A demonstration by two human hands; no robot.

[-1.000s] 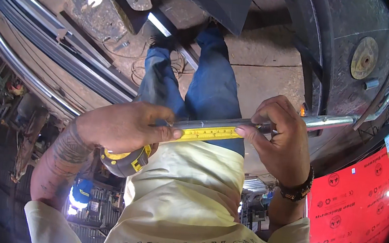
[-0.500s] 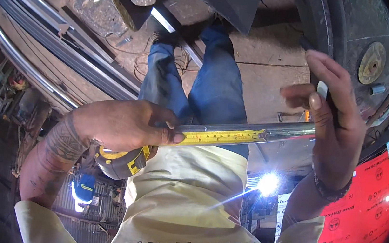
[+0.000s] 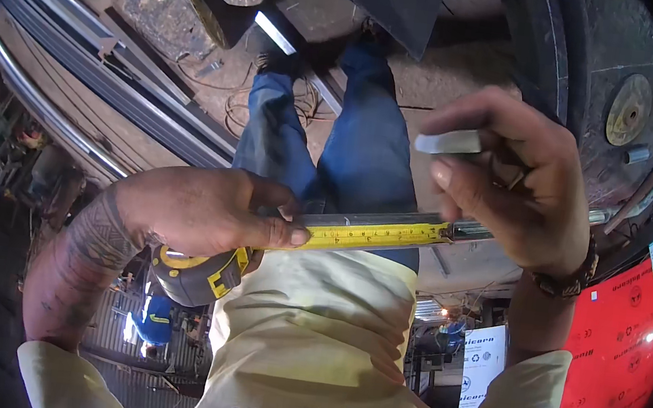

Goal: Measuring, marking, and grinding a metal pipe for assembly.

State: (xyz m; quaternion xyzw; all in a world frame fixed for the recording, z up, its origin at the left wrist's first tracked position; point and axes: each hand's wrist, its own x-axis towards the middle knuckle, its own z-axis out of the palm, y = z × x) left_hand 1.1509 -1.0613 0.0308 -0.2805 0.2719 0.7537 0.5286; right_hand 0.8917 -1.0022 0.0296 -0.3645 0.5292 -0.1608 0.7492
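Left hand: our left hand [image 3: 203, 209] is curled around the tape measure [image 3: 200, 274], thumb pressing its yellow tape [image 3: 376, 234] onto the metal bar [image 3: 389, 221].
Right hand: our right hand [image 3: 508, 185], fingers pressed together, pinches a grey marking stick [image 3: 448, 142] just above the tape's end.

One yellow steel tape measure [image 3: 288, 252] lies along one thin silver metal rod [image 3: 389, 221]; above the rod, one short white chalk stick [image 3: 448, 142]. Two bare hands [image 3: 203, 209] [image 3: 509, 177] show.
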